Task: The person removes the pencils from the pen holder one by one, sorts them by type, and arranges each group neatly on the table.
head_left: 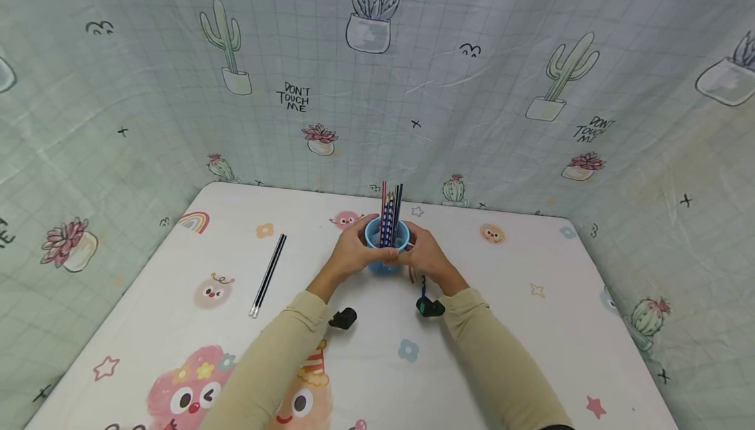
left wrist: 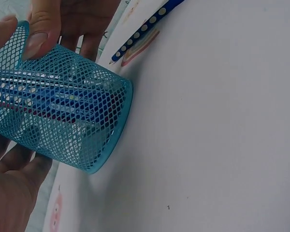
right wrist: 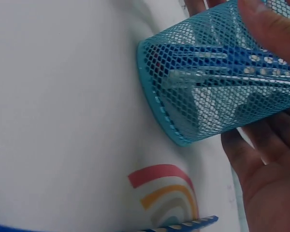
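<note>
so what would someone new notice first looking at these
First the blue mesh pencil cup at the middle of the table, standing upright with pencils sticking out of it, and the left hand and right hand wrapped around its sides. Then the black pencils lying by themselves on the table to the left, and a blue dotted pencil lying flat just beside the cup.

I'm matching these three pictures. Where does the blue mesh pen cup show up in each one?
Head: the blue mesh pen cup stands mid-table, gripped between left hand and right hand.
Left wrist: it fills the left side, base toward centre.
Right wrist: upper right, base toward centre.
Shared landmark: the blue dotted pencils inside the cup.
</note>
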`<state>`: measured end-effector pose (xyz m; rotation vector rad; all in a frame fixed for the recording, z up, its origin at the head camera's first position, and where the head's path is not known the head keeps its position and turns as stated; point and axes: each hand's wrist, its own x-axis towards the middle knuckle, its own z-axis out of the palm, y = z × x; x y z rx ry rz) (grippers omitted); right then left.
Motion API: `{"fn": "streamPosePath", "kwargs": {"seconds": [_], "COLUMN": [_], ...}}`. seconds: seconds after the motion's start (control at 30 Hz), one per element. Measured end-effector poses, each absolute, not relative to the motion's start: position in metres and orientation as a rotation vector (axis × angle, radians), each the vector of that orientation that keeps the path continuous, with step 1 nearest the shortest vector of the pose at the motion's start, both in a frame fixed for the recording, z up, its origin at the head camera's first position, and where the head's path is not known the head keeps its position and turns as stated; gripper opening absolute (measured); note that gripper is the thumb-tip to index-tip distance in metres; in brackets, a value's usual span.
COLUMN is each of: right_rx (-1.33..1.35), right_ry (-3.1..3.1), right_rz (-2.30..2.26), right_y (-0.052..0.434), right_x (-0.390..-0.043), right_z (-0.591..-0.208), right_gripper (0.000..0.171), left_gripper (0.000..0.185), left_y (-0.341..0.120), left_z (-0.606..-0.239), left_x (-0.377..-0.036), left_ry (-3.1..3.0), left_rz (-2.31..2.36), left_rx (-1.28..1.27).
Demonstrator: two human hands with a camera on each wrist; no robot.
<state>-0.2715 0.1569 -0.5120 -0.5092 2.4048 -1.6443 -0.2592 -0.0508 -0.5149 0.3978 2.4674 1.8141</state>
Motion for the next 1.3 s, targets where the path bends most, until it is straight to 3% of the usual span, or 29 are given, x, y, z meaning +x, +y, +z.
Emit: {"fn": "streamPosePath", "kwargs": {"seconds": [0.3, 0.63, 1.3], "right_rx": [-0.531, -0.217, -0.147], "right_ry": [2.45, 2.671, 3.085], "right_rz": [-1.573, -1.778, -1.513], "right_y": [0.171, 0.16, 0.102], "right_x": [-0.269, -0.267, -0.277], "right_z": [-0.488, -0.455, -0.456], "right_gripper": [0.072, 0.032, 0.025], "left_gripper": [0.09, 0.092, 0.086], "left_y": [-0.05, -0.049, -0.05], "left_z": [-0.517, -0.516, -0.518], "left_x": [-0.259, -0.259, -0.257], "left_ry": [2.455, 2.477, 2.448], "left_rz": [1.851, 1.838, 1.847], "left_rx": [0.373, 0.316, 0.335]}}
